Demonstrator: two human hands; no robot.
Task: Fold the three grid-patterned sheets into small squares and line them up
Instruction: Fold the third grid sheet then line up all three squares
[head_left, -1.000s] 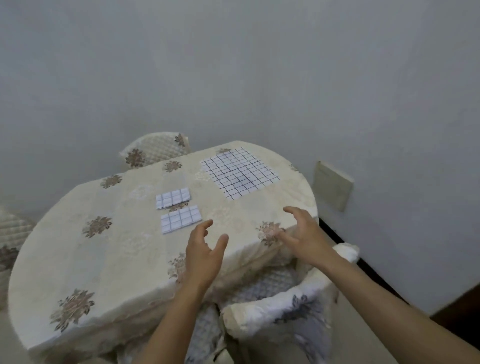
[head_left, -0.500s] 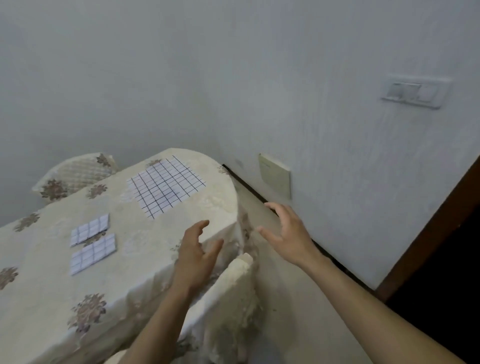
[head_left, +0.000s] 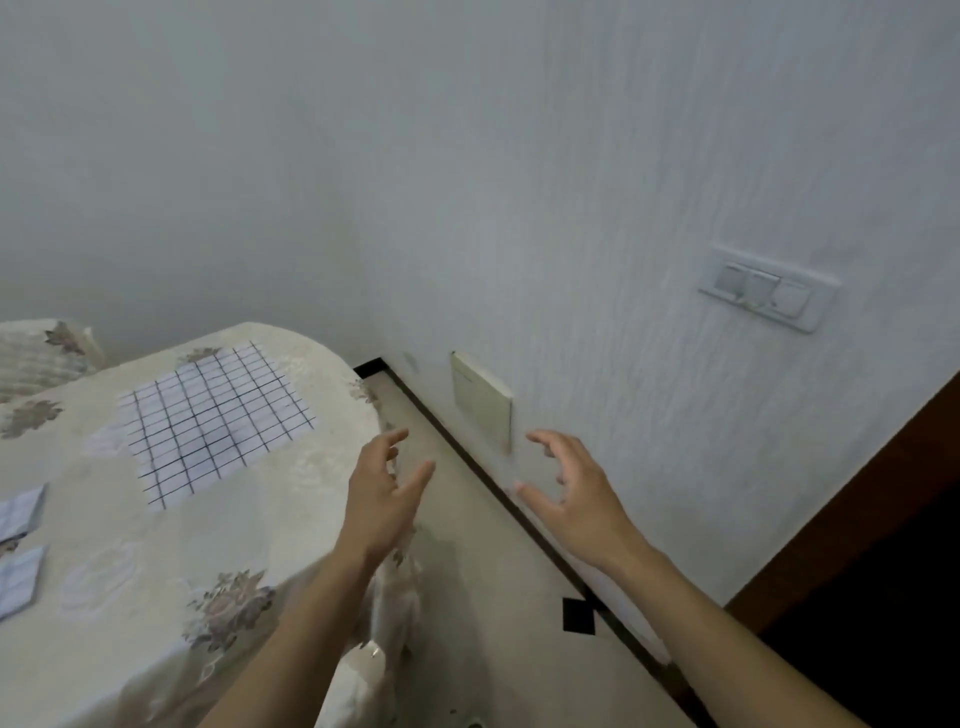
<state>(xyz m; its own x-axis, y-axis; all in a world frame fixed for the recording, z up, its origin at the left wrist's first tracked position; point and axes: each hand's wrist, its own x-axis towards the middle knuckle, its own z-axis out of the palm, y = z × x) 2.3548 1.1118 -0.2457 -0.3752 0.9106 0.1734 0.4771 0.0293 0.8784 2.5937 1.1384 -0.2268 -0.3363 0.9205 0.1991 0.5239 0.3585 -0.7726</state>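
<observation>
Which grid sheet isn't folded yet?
The large sheet, spread flat farthest from the camera; the two folded sheets at the left edge are small.

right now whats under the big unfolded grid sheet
The unfolded grid sheet lies flat on the cream floral tablecloth, which shows all around it. The tabletop is covered by the cloth, and the patch directly under the sheet is hidden.
</observation>
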